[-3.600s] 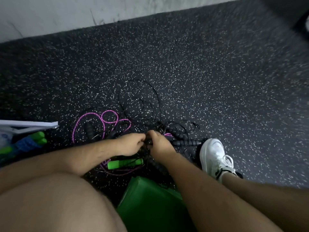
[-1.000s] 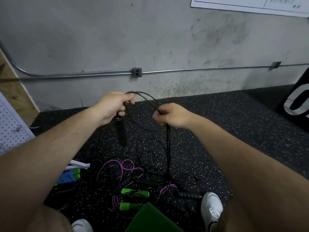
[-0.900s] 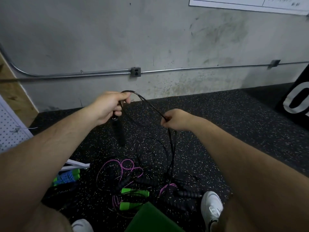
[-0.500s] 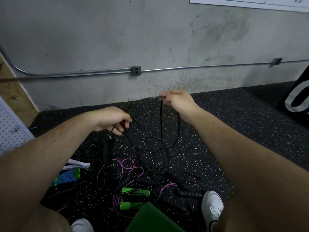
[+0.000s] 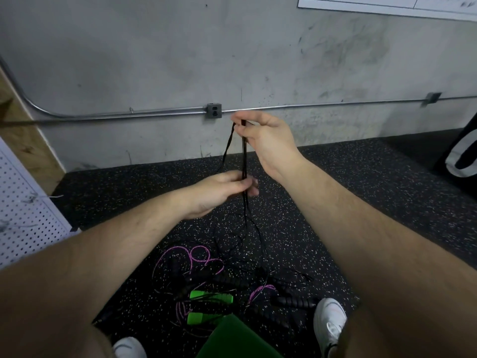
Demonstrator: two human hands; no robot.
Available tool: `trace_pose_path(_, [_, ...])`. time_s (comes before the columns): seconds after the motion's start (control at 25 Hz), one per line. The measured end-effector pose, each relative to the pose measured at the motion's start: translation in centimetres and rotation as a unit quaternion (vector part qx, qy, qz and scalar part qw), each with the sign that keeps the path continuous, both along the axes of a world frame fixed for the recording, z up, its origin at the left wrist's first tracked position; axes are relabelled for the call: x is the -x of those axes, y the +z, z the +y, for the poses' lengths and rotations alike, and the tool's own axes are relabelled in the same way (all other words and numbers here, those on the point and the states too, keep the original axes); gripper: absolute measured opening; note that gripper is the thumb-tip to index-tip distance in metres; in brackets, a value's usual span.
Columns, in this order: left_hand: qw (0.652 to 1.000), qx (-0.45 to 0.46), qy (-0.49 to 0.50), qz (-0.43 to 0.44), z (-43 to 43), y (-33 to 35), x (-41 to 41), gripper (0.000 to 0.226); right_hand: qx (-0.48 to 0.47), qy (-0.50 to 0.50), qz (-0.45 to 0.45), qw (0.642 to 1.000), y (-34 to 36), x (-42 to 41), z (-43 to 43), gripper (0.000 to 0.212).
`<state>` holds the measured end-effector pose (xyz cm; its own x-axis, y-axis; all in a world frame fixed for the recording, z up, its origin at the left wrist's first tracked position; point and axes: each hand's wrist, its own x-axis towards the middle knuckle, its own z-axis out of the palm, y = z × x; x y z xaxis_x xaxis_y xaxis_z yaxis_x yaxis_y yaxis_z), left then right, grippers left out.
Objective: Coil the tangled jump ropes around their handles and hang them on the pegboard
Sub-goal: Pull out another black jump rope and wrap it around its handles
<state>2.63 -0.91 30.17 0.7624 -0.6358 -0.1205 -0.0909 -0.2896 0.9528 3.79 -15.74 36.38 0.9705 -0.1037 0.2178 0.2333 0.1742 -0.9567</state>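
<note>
My right hand (image 5: pixel 265 140) is raised in front of the wall and pinches the top of a black jump rope (image 5: pixel 243 153) between thumb and fingers. Two dark strands hang from it. Lower down, my left hand (image 5: pixel 219 193) grips the same rope, with the fingers curled round the strands. Below the hands the black rope trails loosely into a tangled pile on the floor. That pile holds a pink rope (image 5: pixel 192 254), two green handles (image 5: pixel 211 297) and black ribbed handles (image 5: pixel 291 302). A white pegboard (image 5: pixel 23 210) leans at the left edge.
A grey concrete wall with a metal conduit and an outlet box (image 5: pixel 214 111) stands ahead. Speckled black rubber floor (image 5: pixel 361 192) lies all around. A green object (image 5: pixel 232 339) and my two white shoes (image 5: pixel 329 321) are at the bottom. A black-and-white bag (image 5: pixel 462 156) sits at the far right.
I lifted a black rope out of the floor pile. My right hand has since risen higher, and my left hand has moved right to grip the strands directly beneath it.
</note>
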Motion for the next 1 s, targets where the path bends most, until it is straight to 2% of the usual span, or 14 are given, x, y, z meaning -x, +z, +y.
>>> trace_pose_path(0.04, [1.0,-0.002,0.027,-0.016,-0.6,-0.2,0.1,0.027,-0.005,-0.009,-0.001,1.0,0.0,0.0,0.0,0.026])
trace_pose_path(0.12, [0.995,0.043,0.085,-0.022,-1.4,-0.1,0.2,0.03,-0.006,-0.048,0.01,0.999,-0.2,0.2,-0.3,0.02])
trace_pose_path(0.16, [0.99,0.09,0.109,-0.01,-1.7,0.2,0.2,0.031,0.029,-0.077,0.019,0.996,-0.3,0.5,-0.6,0.018])
trace_pose_path(0.24, [0.974,0.179,0.139,0.027,-1.9,1.2,-0.5,0.029,0.189,-0.103,0.044,0.976,-1.0,1.6,-1.4,0.022])
trace_pose_path(0.28, [0.965,0.214,0.146,0.049,-1.9,1.8,-1.0,0.029,0.275,-0.058,0.075,0.957,-1.4,2.3,-1.5,0.027])
trace_pose_path(0.36, [0.948,0.263,0.154,0.085,-1.7,3.0,-1.9,0.03,0.401,0.108,0.161,0.895,-2.3,3.7,-0.7,0.038])
trace_pose_path(0.4, [0.943,0.279,0.154,0.099,-1.6,3.4,-2.1,0.03,0.43,0.166,0.178,0.869,-2.9,4.0,-0.1,0.042])
trace_pose_path(0.44, [0.939,0.288,0.158,0.106,-1.6,3.8,-2.3,0.031,0.438,0.185,0.174,0.862,-3.5,4.0,0.5,0.039])
trace_pose_path(0.52, [0.945,0.264,0.172,0.089,-1.4,3.8,-2.6,0.033,0.407,0.147,0.144,0.89,-4.0,3.6,1.1,0.019])
trace_pose_path(0.6, [0.967,0.185,0.164,0.058,-0.5,3.1,-2.7,0.037,0.38,0.076,0.11,0.915,-3.6,2.8,0.8,0.014])
trace_pose_path(0.68, [0.986,0.125,0.084,0.072,0.9,1.6,-2.1,0.037,0.349,0.021,0.084,0.933,-3.1,2.0,0.2,0.015])
trace_pose_path(0.8, [0.999,0.001,0.004,0.054,2.0,-0.3,-0.6,0.03,0.23,0.02,0.072,0.97,-2.7,1.4,-0.1,0.013])
trace_pose_path(0.92, [0.994,-0.04,0.079,-0.06,1.3,0.0,-0.9,0.019,0.115,0.036,0.099,0.988,-3.0,0.7,-0.3,0.022])
trace_pose_path(1.0, [0.984,0.022,0.159,-0.079,1.3,0.9,-1.7,0.019,0.151,0.085,0.151,0.973,-3.8,0.7,-0.6,0.034])
